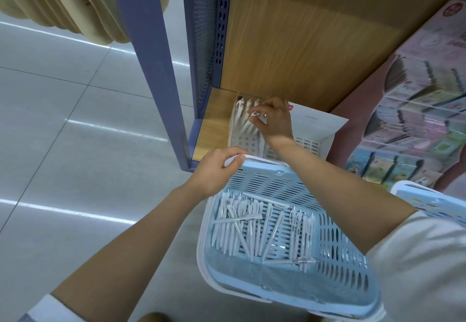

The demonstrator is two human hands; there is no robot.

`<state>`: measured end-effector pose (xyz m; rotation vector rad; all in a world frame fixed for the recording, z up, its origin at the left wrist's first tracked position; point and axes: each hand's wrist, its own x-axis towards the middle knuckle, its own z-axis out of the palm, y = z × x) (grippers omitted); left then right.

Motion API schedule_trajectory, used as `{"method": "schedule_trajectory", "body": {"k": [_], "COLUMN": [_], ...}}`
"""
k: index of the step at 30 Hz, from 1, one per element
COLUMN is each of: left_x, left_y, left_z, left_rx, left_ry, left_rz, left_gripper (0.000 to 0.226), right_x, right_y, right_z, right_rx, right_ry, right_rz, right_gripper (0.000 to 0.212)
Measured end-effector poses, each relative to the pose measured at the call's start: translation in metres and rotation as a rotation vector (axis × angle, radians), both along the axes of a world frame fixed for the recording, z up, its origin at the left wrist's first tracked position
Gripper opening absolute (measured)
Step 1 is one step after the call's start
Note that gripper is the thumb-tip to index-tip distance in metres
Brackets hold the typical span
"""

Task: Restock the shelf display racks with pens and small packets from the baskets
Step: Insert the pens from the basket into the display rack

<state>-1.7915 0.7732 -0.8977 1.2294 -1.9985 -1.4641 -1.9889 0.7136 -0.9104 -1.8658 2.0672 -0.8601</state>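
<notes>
Pens (252,226) lie loose in the blue basket (338,241), whose far rim the left hand (219,168) grips. The right hand (273,120) pinches several at the display rack (310,142), near the left corner of the shelf (214,120). Held one-handed, the basket could tip, spilling them.

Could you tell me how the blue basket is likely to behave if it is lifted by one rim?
Probably light and fairly stiff: the basket is slotted plastic with a thick rim, which the left hand grips. The pens lie loose on its floor, so they would likely slide or roll if it tilts.
</notes>
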Motion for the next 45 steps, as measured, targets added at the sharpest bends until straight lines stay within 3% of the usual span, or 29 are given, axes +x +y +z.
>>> {"method": "schedule_trajectory", "body": {"k": [6,12,17,20,23,28,32,34,36,38,41,45], "left_x": [0.0,0.0,0.004,0.008,0.016,0.024,0.023,0.022,0.022,0.022,0.023,0.022], "left_y": [0.0,0.006,0.021,0.025,0.028,0.038,0.039,0.039,0.038,0.038,0.038,0.038], "left_z": [0.005,0.018,0.015,0.015,0.01,0.002,-0.001,-0.002,-0.002,-0.003,-0.003,-0.002], "left_rx": [-0.057,-0.248,-0.426,-0.515,-0.565,-0.612,-0.605,-0.602,-0.596,-0.594,-0.588,-0.586], "left_ry": [-0.056,-0.105,-0.245,-0.301,-0.334,-0.311,-0.282,-0.259,-0.238,-0.222,-0.208,-0.211], "left_rz": [-0.026,-0.072,-0.248,-0.279,-0.32,-0.269,-0.255,-0.244,-0.234,-0.23,-0.223,-0.211], "left_gripper": [0.03,0.035,0.056,0.062,0.065,0.064,0.062,0.061,0.06,0.059,0.057,0.057], "right_x": [0.012,0.009,-0.002,0.006,0.011,0.014,0.025,0.034,0.041,0.044,0.042,0.045], "right_y": [-0.009,0.008,0.044,0.085,0.128,0.17,0.179,0.18,0.181,0.183,0.187,0.186], "right_z": [0.013,0.017,0.06,0.079,0.063,-0.021,-0.069,-0.078,-0.081,-0.084,-0.084,-0.083], "right_rx": [0.168,0.063,-0.062,0.021,0.158,0.606,0.774,0.786,0.753,0.664,0.599,0.595], "right_ry": [0.136,-0.073,-0.261,-0.274,-0.256,-0.22,-0.231,-0.286,-0.465,-0.587,-0.479,-0.44], "right_rz": [-0.03,-0.026,0.157,0.334,0.453,0.301,-0.193,-0.271,-0.295,-0.342,-0.429,-0.092], "right_gripper": [0.012,0.041,0.02,0.015,0.026,0.018,0.056,0.066,0.072,0.068,0.061,0.026]}}
